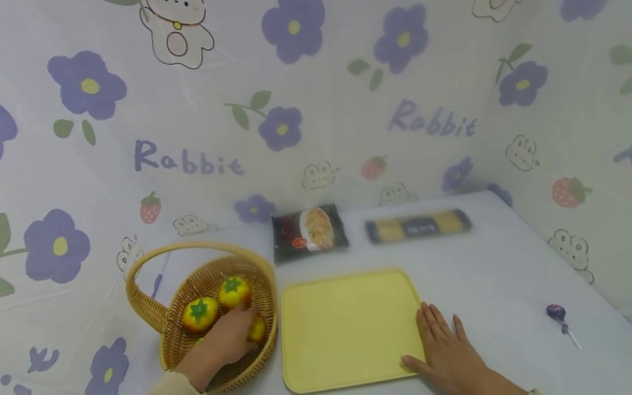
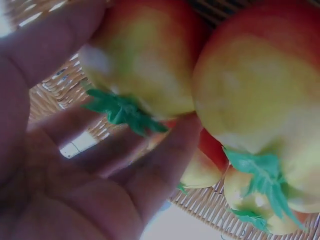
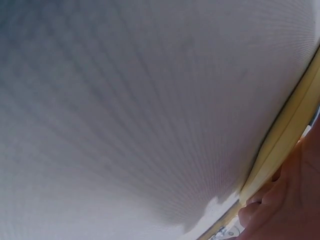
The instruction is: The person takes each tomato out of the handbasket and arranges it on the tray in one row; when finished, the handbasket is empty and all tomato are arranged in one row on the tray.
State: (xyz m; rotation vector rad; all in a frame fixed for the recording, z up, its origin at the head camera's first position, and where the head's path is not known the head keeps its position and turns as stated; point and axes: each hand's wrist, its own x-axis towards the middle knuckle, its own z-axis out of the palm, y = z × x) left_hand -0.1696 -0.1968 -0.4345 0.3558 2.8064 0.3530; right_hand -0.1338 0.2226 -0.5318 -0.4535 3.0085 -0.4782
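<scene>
My left hand [image 1: 228,336] reaches down into a wicker basket [image 1: 170,351]. Its thumb and fingers are round a yellow-and-red persimmon-like fruit [image 2: 145,65] with a green leafy top, at the basket's right side. Another such fruit [image 2: 260,85] lies against it in the left wrist view. Two more in the basket show clearly from the head: one fruit [image 1: 199,316] to the left and one fruit [image 1: 235,292] farther back. My right hand [image 1: 446,348] lies with straight fingers at the right edge of a yellow tray [image 1: 345,329], its thumb at the rim.
Behind the tray lie a black food packet [image 1: 311,233] and a long pack of yellow noodles [image 1: 418,225]. A purple-wrapped lollipop [image 1: 558,314] is on the white table at the right. The basket's tall handle [image 1: 143,302] arches over its left side. Patterned cloth hangs behind.
</scene>
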